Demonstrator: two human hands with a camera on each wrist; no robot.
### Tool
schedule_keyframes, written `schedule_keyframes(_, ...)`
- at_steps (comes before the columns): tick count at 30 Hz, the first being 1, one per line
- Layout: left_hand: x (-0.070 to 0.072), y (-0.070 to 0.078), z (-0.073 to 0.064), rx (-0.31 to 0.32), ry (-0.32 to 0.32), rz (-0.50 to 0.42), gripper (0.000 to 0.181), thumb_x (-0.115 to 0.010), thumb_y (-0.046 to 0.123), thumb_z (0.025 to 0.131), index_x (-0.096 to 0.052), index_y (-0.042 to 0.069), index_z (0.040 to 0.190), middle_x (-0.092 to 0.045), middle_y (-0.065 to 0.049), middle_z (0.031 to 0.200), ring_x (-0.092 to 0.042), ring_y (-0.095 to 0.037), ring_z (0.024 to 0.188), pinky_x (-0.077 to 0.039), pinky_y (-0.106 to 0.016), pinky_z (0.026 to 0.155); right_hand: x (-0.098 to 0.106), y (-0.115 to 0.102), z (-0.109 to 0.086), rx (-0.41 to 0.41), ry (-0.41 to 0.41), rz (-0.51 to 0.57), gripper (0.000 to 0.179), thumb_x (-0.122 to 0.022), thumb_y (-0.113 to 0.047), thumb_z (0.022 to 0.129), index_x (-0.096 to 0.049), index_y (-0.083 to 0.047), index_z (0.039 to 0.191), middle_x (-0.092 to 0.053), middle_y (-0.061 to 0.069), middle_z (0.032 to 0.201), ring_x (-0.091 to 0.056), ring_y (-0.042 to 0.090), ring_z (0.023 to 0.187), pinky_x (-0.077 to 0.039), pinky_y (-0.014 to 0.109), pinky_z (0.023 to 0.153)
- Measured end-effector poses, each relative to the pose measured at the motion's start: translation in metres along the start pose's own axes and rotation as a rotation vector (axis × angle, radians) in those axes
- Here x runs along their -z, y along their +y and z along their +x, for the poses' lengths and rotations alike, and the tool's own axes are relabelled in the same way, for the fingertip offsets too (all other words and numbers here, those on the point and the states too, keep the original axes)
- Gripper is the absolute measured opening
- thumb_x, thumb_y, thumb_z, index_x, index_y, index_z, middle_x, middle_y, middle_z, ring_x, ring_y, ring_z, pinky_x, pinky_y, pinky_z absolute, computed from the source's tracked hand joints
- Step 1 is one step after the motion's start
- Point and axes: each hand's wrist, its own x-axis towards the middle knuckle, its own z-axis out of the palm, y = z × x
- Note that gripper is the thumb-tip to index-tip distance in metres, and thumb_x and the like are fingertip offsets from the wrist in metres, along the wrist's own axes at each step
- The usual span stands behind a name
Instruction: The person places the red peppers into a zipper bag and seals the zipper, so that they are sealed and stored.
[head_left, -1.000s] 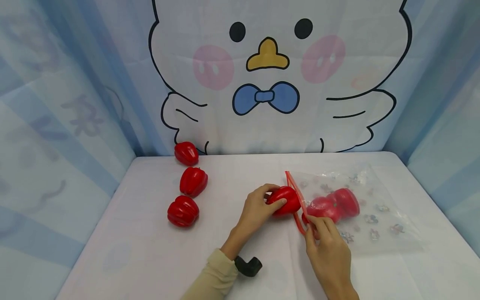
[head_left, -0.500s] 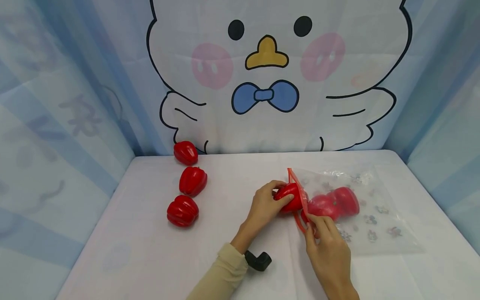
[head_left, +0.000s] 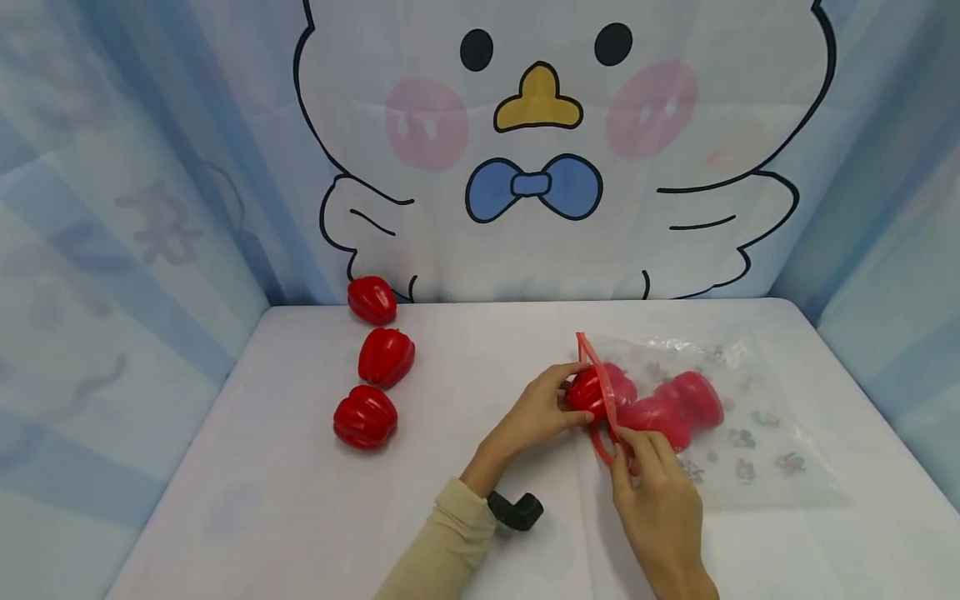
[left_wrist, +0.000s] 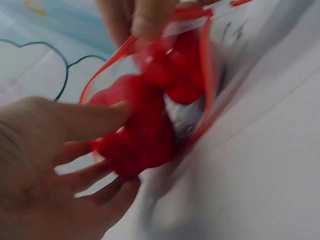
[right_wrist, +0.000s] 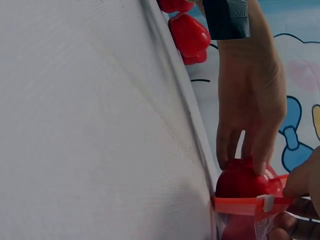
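My left hand (head_left: 536,410) holds a red bell pepper (head_left: 585,393) at the mouth of a clear zip bag (head_left: 780,433) with a red-orange rim. Part of that pepper is inside the bag, part still outside. In the left wrist view, the thumb and fingers (left_wrist: 95,120) lie on either side of the pepper. My right hand (head_left: 660,496) pinches the near side of the rim (right_wrist: 240,202). More red peppers (head_left: 686,404) lie deeper in the bag, seen through the printed plastic; they overlap.
Three red bell peppers (head_left: 365,417) stand in a row on the left of the white table (head_left: 247,500), one near the back edge. A black wrist mount (head_left: 517,511) sits at the left wrist. Behind the table hangs a curtain (head_left: 525,258) with a cartoon bird.
My left hand has moved right, carrying the bell pepper from outside the rim partly into the bag. The right hand keeps its place on the rim.
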Motion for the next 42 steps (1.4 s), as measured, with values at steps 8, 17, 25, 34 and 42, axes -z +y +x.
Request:
schedule_keyframes(8,0.002,-0.006,0.004,-0.036,-0.003,-0.067,0.064,-0.078,0.005,0.092,-0.054,0.012,0.15,-0.055,-0.012,0.151,-0.062,-0.03,0.133,-0.055,-0.033,0.108,0.001,0.0,0.001,0.021,0.014,0.007,0.04,-0.089,0.003,0.075,-0.075,-0.001,0.112,-0.07,0.012,0.097,-0.06,0.016,0.069,-0.048,0.007,0.064)
schedule_keyframes(17,-0.009,-0.008,0.006,-0.051,0.067,-0.095,0.06,-0.079,0.007,0.091,-0.057,0.008,0.147,-0.059,-0.014,0.146,-0.066,-0.029,0.128,-0.056,-0.029,0.105,-0.001,0.001,0.0,0.016,0.016,0.005,0.039,-0.088,0.003,0.076,-0.075,-0.002,0.113,-0.07,0.011,0.098,-0.06,0.016,0.069,-0.048,0.01,0.06)
schedule_keyframes(25,-0.015,-0.012,0.008,-0.073,0.088,-0.103,0.06,-0.08,0.007,0.09,-0.057,0.007,0.146,-0.061,-0.014,0.142,-0.067,-0.028,0.125,-0.056,-0.028,0.105,-0.003,0.001,0.0,0.033,0.034,0.004,0.036,-0.086,0.004,0.077,-0.076,-0.002,0.111,-0.069,0.011,0.095,-0.058,0.015,0.069,-0.047,0.013,0.059)
schedule_keyframes(34,-0.021,-0.01,0.014,-0.088,0.127,-0.073,0.057,-0.083,0.011,0.089,-0.061,0.006,0.141,-0.06,-0.013,0.13,-0.064,-0.017,0.114,-0.057,-0.017,0.095,-0.005,0.003,0.0,0.03,0.031,0.021,0.037,-0.086,0.003,0.077,-0.076,-0.002,0.112,-0.07,0.011,0.097,-0.06,0.016,0.069,-0.045,0.006,0.063)
schedule_keyframes(42,-0.028,-0.01,0.017,-0.125,0.156,-0.119,0.051,-0.082,0.005,0.088,-0.064,0.004,0.135,-0.06,-0.015,0.122,-0.065,-0.014,0.103,-0.059,-0.016,0.086,-0.004,0.002,-0.001,0.006,0.009,-0.003,0.037,-0.086,0.003,0.078,-0.076,-0.002,0.114,-0.07,0.012,0.098,-0.061,0.017,0.07,-0.055,0.023,0.059)
